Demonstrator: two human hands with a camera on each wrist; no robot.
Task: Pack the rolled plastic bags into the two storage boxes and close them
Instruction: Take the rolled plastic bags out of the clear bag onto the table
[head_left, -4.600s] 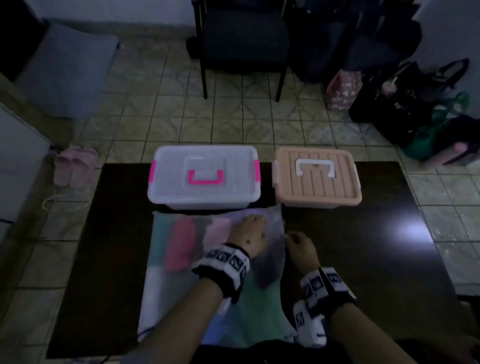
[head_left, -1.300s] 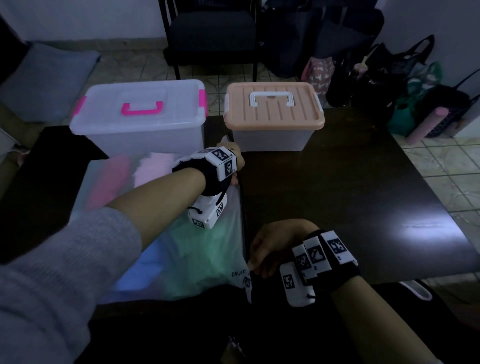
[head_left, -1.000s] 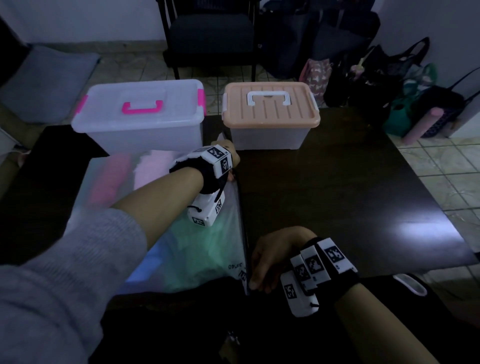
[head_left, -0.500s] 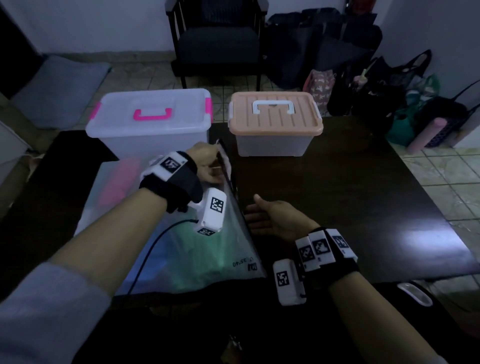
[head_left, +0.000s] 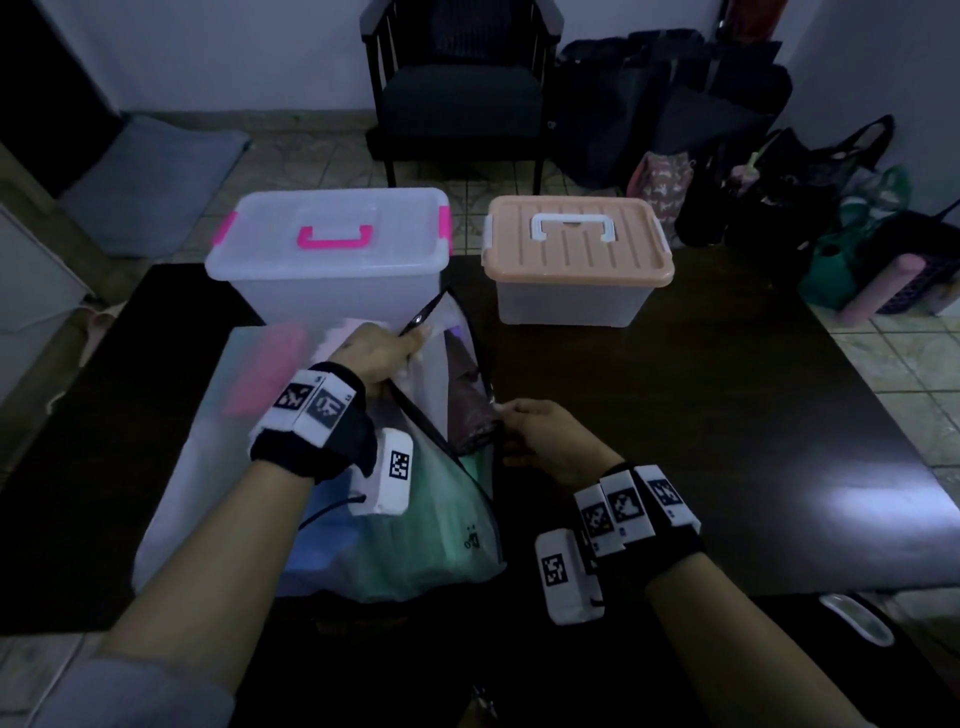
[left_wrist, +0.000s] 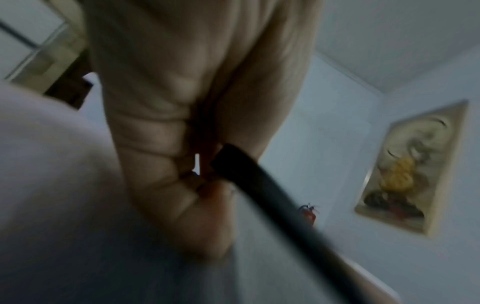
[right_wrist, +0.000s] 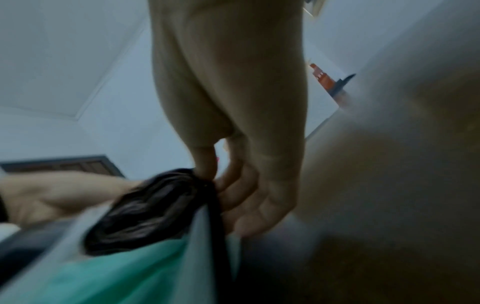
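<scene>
Right now my right hand (head_left: 550, 436) sits low over the dark table (head_left: 701, 415), nearest to me, forearm running in from the lower right, thumb and fingers (right_wrist: 233, 185) pinching the black-trimmed right edge of the clear zip pouch (head_left: 415, 519). My left hand (head_left: 376, 351) reaches further along that pouch, wrist turned palm-down, fingers (left_wrist: 166, 164) curled round the black zipper edge (left_wrist: 259, 195) near its far corner and lifting it, so the mouth gapes between my two hands. That pouch is my landmark: it lies flat on the table just in front of me, long axis running away from me toward the boxes, its opening along the right side. Inside it, just at the mouth by my right hand, a dark rolled bag (head_left: 470, 410) points along the same axis; greenish rolls (head_left: 415, 525) lie under it toward my body, and a pink roll (head_left: 270, 374) lies blurred on the pouch's left half. Beyond the pouch's far end, touching or nearly so, stands the clear storage box with pink handle (head_left: 332, 260), lid on. Off the pouch's far right corner, a little apart, stands the box with the peach lid (head_left: 576, 260), also lidded. Behind both boxes, past the table, a dark chair (head_left: 457, 104) stands on the tiled floor.
</scene>
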